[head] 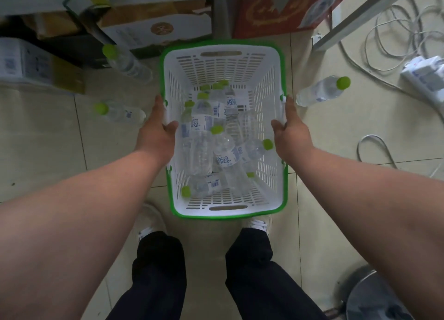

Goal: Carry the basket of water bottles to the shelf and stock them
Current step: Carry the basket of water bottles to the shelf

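A white slotted basket (221, 62) with a green rim sits in the middle of the view, in front of my feet. Several clear water bottles (224, 151) with lime-green caps lie jumbled inside it. My left hand (157, 130) grips the basket's left rim, thumb curled over the inside edge. My right hand (290, 130) grips the right rim the same way. Three more bottles stand on the floor: one at the left (117, 113), one at the upper left (125, 61), one at the right (322, 91).
Cardboard boxes (156, 29) and a grey post (221, 17) stand under a shelf edge at the top. White cables and a power strip (425, 74) lie at the right. A round metal stool base (374, 295) sits at the lower right. Tiled floor surrounds the basket.
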